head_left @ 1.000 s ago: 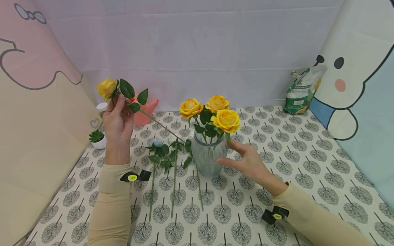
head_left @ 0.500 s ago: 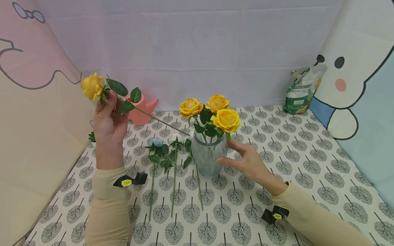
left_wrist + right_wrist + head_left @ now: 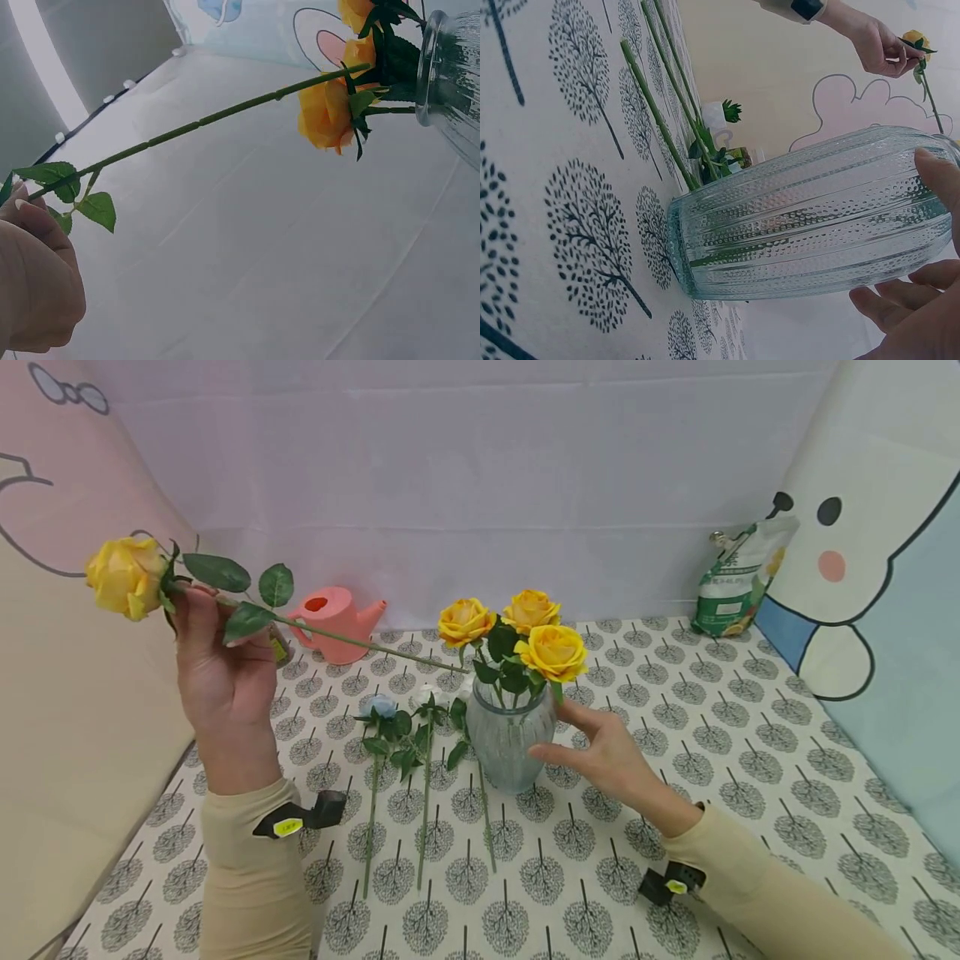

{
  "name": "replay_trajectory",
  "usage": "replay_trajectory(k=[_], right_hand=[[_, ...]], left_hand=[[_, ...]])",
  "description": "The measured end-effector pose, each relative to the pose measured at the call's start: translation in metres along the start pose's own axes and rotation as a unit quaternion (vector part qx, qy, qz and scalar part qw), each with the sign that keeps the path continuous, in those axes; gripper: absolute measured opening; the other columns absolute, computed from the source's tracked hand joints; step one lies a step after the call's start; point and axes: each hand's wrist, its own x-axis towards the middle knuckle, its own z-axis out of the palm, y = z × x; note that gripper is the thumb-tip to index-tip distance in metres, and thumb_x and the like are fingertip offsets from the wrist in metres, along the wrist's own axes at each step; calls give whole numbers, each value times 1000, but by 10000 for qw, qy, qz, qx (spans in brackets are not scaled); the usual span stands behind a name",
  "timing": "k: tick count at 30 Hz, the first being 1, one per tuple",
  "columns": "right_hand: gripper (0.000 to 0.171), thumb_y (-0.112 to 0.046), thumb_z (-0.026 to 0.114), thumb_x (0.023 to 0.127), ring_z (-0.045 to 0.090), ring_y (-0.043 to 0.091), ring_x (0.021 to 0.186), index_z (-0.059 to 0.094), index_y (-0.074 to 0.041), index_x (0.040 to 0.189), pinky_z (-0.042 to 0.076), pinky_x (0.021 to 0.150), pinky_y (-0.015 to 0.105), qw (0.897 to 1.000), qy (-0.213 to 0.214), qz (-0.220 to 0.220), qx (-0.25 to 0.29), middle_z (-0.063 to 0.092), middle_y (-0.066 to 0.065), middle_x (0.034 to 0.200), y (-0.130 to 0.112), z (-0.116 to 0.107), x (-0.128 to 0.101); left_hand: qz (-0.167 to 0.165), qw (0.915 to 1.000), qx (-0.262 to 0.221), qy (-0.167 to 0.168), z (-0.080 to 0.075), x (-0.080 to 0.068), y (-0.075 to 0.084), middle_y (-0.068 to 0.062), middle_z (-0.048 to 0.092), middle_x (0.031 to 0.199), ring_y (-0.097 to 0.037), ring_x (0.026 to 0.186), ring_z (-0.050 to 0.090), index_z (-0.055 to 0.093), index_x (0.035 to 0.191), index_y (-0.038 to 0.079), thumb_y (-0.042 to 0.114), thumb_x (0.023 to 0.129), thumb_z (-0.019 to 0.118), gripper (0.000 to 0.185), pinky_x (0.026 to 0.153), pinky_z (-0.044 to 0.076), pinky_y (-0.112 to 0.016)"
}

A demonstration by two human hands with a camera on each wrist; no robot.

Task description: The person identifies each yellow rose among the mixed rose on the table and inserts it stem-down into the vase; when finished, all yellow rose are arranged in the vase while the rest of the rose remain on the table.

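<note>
A tablecloth printed with grey trees (image 3: 720, 727) covers the table, with a pale sheet hung behind it and cartoon panels at either side. At nine o'clock the left hand (image 3: 217, 672) is raised and pinches a long-stemmed yellow rose (image 3: 126, 577) just below the bloom, the stem slanting toward the glass vase (image 3: 510, 739) at centre, which holds three yellow roses (image 3: 528, 631). The right hand (image 3: 611, 756), fingers spread wide, rests against the vase's three o'clock side; loose stems (image 3: 397, 777) lie just beside the vase at eight o'clock, a pink watering can (image 3: 337, 622) at eleven o'clock.
</note>
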Motion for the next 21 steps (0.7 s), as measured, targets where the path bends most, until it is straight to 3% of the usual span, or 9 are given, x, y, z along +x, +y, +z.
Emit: replay_trajectory(k=[13, 21], right_hand=[[72, -25, 83, 84, 46, 30, 137, 50, -6, 146, 28, 115, 56, 10000, -9, -1, -81, 54, 13, 144, 0, -1, 0], [75, -28, 84, 83, 45, 30, 137, 50, -5, 146, 30, 115, 55, 9998, 31, 123, -160, 53, 13, 144, 0, -1, -1]], left_hand=[[-288, 9968, 741, -98, -2, -16, -36, -19, 67, 79, -30, 67, 68, 68, 89, -9, -21, 69, 78, 25, 55, 57, -35], [-136, 9942, 1061, -60, -3, -21, -48, -20, 66, 80, -31, 66, 68, 64, 93, -10, -23, 69, 77, 30, 60, 60, -37]])
